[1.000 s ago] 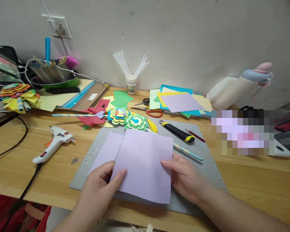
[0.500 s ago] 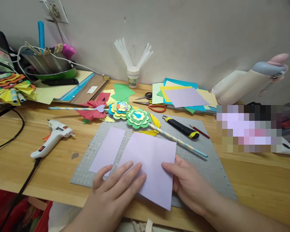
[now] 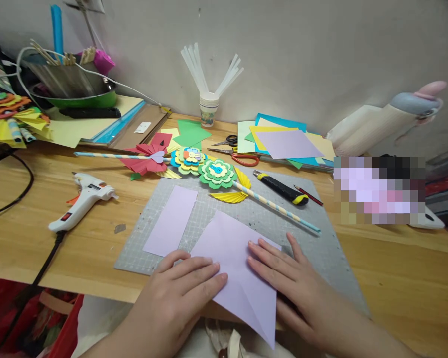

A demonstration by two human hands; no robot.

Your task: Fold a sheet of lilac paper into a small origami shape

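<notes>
A creased sheet of lilac paper [image 3: 233,263] lies on the grey cutting mat [image 3: 313,263], one corner hanging over the table's front edge. My left hand [image 3: 182,283] rests on the sheet's left side, fingers stretched out. On its right side my right hand [image 3: 287,283] lies with fingers spread and flat. A narrow lilac strip [image 3: 173,219] is on the mat to the left. Just beyond the sheet is a paper flower [image 3: 217,171] in green and yellow layers, on a blue-striped stick [image 3: 280,206]. A black-and-yellow utility knife [image 3: 281,188] sits to its right.
A white glue gun [image 3: 82,199] with a black cord lies left. Scissors [image 3: 242,158], stacked coloured paper [image 3: 289,143] and a paper cup of white sticks [image 3: 208,110] stand behind. A red paper flower [image 3: 145,158] and a pencil [image 3: 309,195] flank the mat.
My right hand has let go of the sheet's right edge and now lies flat on top. The sheet has turned slightly, its near corner coming toward me. The view has shifted a little.
</notes>
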